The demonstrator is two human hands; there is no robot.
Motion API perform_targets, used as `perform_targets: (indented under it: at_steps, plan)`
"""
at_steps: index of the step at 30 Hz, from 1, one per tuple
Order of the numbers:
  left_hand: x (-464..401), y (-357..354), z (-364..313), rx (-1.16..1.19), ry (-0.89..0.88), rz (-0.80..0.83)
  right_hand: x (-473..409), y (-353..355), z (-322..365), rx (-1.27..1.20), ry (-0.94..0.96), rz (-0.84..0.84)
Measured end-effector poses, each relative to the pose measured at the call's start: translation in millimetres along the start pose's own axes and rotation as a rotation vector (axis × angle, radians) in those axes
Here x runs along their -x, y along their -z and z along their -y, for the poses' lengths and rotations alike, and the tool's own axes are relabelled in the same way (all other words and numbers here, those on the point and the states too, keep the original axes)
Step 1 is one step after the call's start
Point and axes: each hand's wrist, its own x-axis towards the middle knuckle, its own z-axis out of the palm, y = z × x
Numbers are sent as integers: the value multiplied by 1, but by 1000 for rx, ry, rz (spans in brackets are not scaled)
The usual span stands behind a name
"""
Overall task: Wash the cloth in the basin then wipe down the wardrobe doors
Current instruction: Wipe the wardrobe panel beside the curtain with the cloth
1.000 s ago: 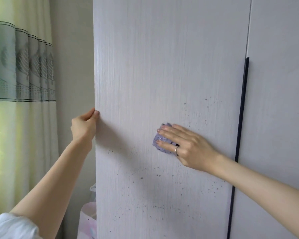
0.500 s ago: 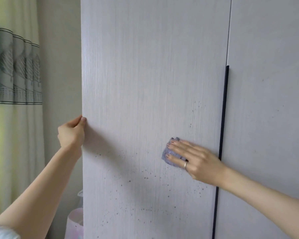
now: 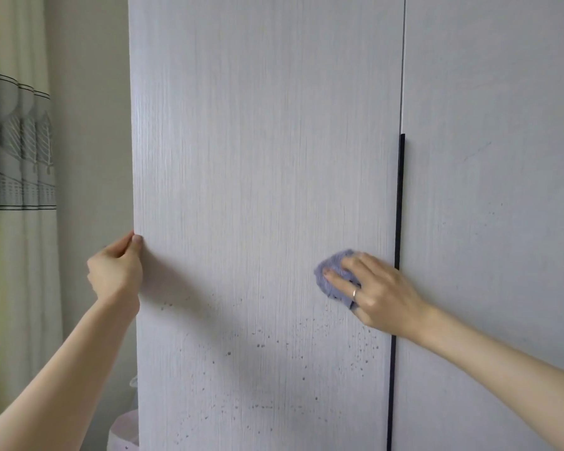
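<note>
Upright wardrobe door, edge gripped by left hand, right hand flat on cloth.

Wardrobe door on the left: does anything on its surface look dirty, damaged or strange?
Yes. Many small dark specks dot the lower part of the left door, below the cloth that the right hand presses flat beside the black handle strip. The upper part looks clean. I see no damage.

Flat door panel offers room leftward; black handle strip stands rightward.
</note>
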Motion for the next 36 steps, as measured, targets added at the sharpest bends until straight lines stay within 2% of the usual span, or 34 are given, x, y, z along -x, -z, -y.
perform_targets:
  at_steps: [1,3,8,10,12,17,21,29,33,36]
  plan:
    - [2,-1,-1,0,5,-14,0,4,-5,9,45,38]
    - [5,-2,-3,-6,11,-41,-20,14,-23,5,-10,37]
    - [9,-3,-6,-25,16,-58,-103,42,-79,97,-470,-149]
    - [10,-3,-7,-23,12,-54,-120,46,-93,98,-634,-143]
    - [10,-2,-6,-30,9,-50,-118,43,-93,111,-682,-125]
    - [15,-1,-7,-55,2,-49,-76,18,-60,233,-633,-268]
    - [21,-1,-8,-31,26,-58,-34,6,-22,262,-581,-276]
    - [35,6,3,-62,21,-57,74,-21,59,101,-333,-103]
    - [39,9,12,-97,10,1,72,-11,47,76,-179,14]
    - [42,10,15,-117,1,47,31,-1,15,83,-353,-93]
